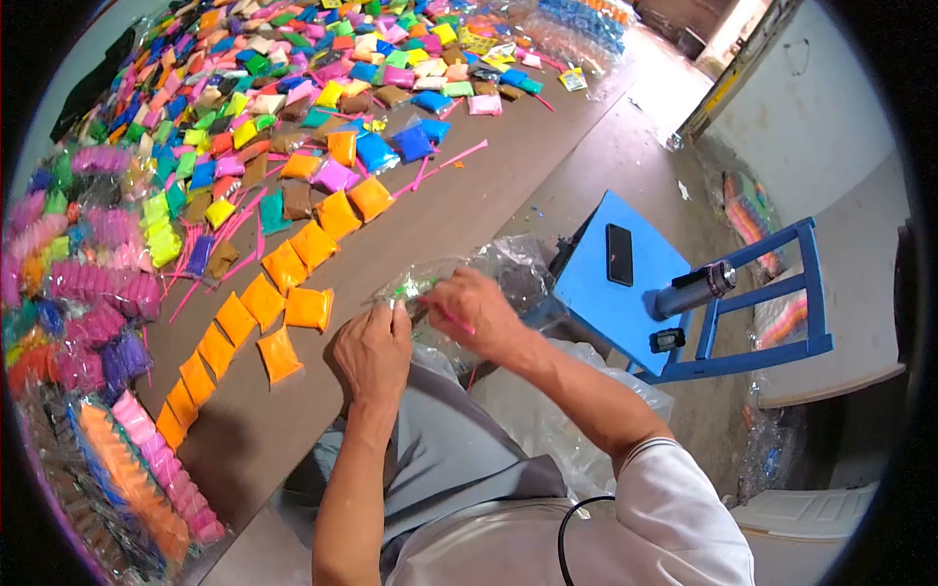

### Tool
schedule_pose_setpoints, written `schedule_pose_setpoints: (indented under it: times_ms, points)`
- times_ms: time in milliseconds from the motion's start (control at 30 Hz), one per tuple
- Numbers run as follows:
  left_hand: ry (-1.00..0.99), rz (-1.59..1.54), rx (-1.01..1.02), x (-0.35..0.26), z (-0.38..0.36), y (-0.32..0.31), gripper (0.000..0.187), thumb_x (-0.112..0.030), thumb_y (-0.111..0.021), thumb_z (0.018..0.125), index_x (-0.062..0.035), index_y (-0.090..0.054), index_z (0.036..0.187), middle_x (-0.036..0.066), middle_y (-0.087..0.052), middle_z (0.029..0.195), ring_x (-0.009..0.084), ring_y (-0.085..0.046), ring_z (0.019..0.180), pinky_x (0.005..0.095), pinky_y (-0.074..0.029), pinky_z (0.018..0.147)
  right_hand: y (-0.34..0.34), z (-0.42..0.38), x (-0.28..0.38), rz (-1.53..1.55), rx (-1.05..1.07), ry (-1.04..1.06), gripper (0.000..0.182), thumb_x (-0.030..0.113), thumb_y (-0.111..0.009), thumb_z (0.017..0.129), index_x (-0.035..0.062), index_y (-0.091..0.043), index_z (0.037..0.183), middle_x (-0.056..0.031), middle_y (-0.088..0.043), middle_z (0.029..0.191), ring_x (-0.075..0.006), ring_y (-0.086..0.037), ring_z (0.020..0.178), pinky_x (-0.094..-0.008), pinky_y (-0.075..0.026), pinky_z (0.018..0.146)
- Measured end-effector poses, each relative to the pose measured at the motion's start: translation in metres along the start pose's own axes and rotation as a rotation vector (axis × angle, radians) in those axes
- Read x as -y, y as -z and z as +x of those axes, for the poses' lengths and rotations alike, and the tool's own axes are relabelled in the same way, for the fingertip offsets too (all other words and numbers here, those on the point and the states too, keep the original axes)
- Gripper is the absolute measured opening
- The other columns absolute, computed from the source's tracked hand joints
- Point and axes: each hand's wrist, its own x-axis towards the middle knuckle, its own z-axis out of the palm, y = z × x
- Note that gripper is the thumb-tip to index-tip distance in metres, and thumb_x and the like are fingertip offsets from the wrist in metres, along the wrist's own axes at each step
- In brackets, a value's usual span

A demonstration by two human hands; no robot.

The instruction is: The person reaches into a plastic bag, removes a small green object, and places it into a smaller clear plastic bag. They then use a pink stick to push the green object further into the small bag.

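My left hand (376, 342) is closed at the table's edge above my lap, thumb and fingers pressed together. What it pinches is hidden; transparent plastic with small green marks (410, 289) shows just beyond the fingertips. My right hand (471, 311) is closed close beside it, with a thin pink stick (455, 320) showing between the fingers. Crumpled transparent plastic (513, 264) lies behind both hands. Left of my left hand, a row of orange packets (262, 301) runs along the table, with two loose orange packets (279, 355) nearest the hand.
A big heap of colourful packets (293, 93) covers the table's far side, with pink sticks (230, 230) along it. Bundled packets (147, 479) line the left. At right, a blue chair (625, 313) carries a phone (619, 254), a metal bottle (696, 289) and a small black device (667, 339).
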Motion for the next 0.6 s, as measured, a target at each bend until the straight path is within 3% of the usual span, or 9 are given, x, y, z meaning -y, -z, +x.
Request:
schedule_pose_setpoints:
  times_ms: [100,167,233,300,400,533,600]
  points:
    - [-0.021,0.009,-0.010,-0.001,0.000,0.002,0.030,-0.024,-0.064,0.090,-0.0029,-0.057,0.070,0.016,-0.061,0.069,0.0385,-0.060,0.066,0.0496,-0.045,0.060,0.010,0.008,-0.010,-0.065,0.026,-0.064,0.008,0.006,-0.068,0.071,0.0051,-0.062,0.075,-0.0096,-0.060,0.067,-0.0307,-0.057,0.069,-0.0410,-0.047,0.066]
    - [-0.021,0.029,-0.014,-0.001,0.001,0.000,0.029,-0.024,-0.064,0.090,-0.0031,-0.057,0.070,0.016,-0.061,0.069,0.0384,-0.060,0.065,0.0494,-0.045,0.059,0.009,0.010,0.000,0.077,-0.008,-0.013,0.007,0.007,-0.068,0.070,0.0052,-0.062,0.073,-0.0099,-0.059,0.065,-0.0310,-0.057,0.067,-0.0426,-0.048,0.065]
    - [-0.030,0.020,-0.021,0.001,0.000,-0.001,0.028,-0.023,-0.064,0.089,-0.0032,-0.057,0.070,0.016,-0.061,0.069,0.0380,-0.060,0.064,0.0492,-0.045,0.059,0.005,0.009,0.009,0.049,0.125,-0.106,0.010,0.010,-0.067,0.068,0.0028,-0.060,0.072,-0.0150,-0.061,0.069,-0.0355,-0.059,0.072,-0.0451,-0.048,0.067]
    - [-0.032,0.031,-0.023,0.000,0.000,-0.001,0.027,-0.021,-0.065,0.088,-0.0038,-0.057,0.069,0.015,-0.061,0.067,0.0362,-0.061,0.064,0.0476,-0.046,0.059,0.003,0.014,-0.005,0.028,0.108,-0.080,0.006,0.007,-0.067,0.069,0.0048,-0.065,0.074,-0.0125,-0.061,0.067,-0.0325,-0.058,0.069,-0.0435,-0.049,0.062]
    - [-0.039,0.050,-0.018,-0.003,0.001,0.003,0.026,-0.020,-0.065,0.087,-0.0044,-0.056,0.069,0.014,-0.062,0.066,0.0343,-0.062,0.063,0.0459,-0.048,0.060,0.013,0.025,-0.014,-0.083,0.143,-0.139,0.009,0.008,-0.066,0.069,0.0031,-0.066,0.077,-0.0144,-0.062,0.069,-0.0337,-0.061,0.074,-0.0443,-0.051,0.068]
    - [-0.013,0.034,-0.014,0.001,0.001,-0.002,0.026,-0.022,-0.063,0.090,-0.0038,-0.058,0.072,0.015,-0.061,0.069,0.0376,-0.060,0.065,0.0489,-0.045,0.059,0.002,0.017,0.004,0.069,0.199,0.031,0.008,0.008,-0.065,0.070,0.0034,-0.065,0.077,-0.0130,-0.063,0.072,-0.0332,-0.061,0.075,-0.0439,-0.051,0.069]
    - [-0.014,0.027,-0.007,0.001,0.000,-0.001,0.026,-0.022,-0.063,0.090,-0.0037,-0.058,0.072,0.015,-0.061,0.069,0.0375,-0.060,0.065,0.0491,-0.045,0.059,0.003,0.017,-0.006,0.008,0.183,-0.042,0.008,0.007,-0.065,0.070,0.0037,-0.065,0.077,-0.0120,-0.063,0.072,-0.0328,-0.060,0.074,-0.0439,-0.051,0.068]
